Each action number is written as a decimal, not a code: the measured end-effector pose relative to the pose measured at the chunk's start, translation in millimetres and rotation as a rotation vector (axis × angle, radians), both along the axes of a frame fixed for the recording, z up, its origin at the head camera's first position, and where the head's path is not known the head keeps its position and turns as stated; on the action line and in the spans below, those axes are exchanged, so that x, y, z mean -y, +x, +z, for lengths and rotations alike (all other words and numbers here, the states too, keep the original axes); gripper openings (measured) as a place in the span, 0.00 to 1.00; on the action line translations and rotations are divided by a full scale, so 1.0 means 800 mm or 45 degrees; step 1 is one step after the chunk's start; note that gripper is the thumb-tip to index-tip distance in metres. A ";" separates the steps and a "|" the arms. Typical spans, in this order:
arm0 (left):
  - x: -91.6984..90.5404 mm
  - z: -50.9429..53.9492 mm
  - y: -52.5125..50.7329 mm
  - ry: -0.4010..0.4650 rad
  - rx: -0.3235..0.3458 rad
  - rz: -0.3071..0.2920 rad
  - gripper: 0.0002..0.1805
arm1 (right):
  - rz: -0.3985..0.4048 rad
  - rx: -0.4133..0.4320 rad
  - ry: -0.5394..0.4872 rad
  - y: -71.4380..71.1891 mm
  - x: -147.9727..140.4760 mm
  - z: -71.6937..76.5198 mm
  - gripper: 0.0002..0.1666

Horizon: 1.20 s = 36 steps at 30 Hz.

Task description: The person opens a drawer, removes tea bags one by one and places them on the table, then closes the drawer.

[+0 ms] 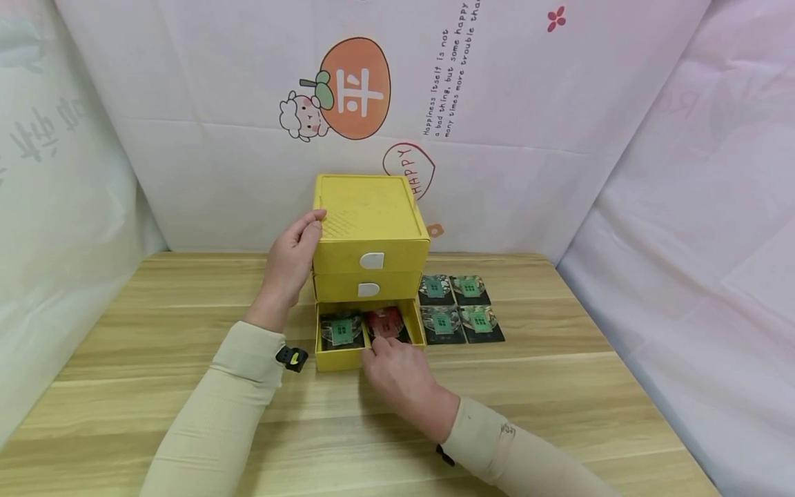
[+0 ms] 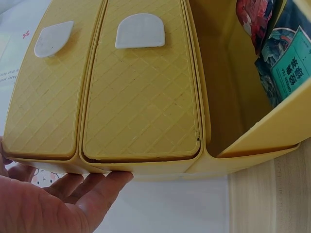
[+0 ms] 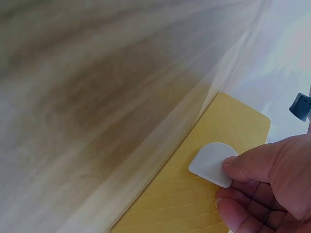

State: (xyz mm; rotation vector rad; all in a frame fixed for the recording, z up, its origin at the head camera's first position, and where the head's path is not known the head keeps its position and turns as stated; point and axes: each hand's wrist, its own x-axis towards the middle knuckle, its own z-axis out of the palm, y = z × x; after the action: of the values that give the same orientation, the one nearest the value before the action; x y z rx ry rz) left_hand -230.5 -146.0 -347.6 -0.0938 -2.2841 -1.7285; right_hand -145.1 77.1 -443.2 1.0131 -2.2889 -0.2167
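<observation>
A yellow drawer cabinet [image 1: 373, 207] with three stacked drawers stands on the table. Its bottom drawer [image 1: 338, 359] is pulled out, and a divider splits it into two compartments. Green-labelled tea sachets [image 1: 342, 333] lie in the left compartment, red-labelled ones [image 1: 386, 322] in the right. My left hand [image 1: 290, 257] rests against the cabinet's upper left side, fingers extended along it in the left wrist view. With thumb and fingers my right hand [image 1: 402, 378] pinches the bottom drawer's white handle [image 3: 210, 162]; in the head view that hand hides the handle.
Several green-labelled tea sachets [image 1: 442, 324] lie in a two-row block on the table, right of the cabinet. The two upper drawers, with white handles [image 1: 372, 261], are closed. A printed white cloth [image 1: 248, 159] hangs behind the wooden table [image 1: 155, 331].
</observation>
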 end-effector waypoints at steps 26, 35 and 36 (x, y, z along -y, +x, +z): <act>0.000 0.002 0.001 0.002 0.013 0.004 0.28 | 0.071 0.007 -0.012 0.021 -0.005 0.003 0.14; -0.001 0.001 0.001 0.002 0.016 0.014 0.29 | 0.069 0.038 0.006 0.027 -0.008 0.005 0.14; -0.001 0.001 0.001 0.001 0.016 0.015 0.29 | 0.069 0.041 0.008 0.028 -0.009 0.005 0.13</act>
State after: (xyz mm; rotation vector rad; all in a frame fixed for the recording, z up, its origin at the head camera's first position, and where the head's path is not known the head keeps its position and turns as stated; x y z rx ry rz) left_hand -230.1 -145.3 -346.9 -0.0700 -2.2881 -1.7290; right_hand -122.8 83.9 -439.5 1.0875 -2.2874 -0.1870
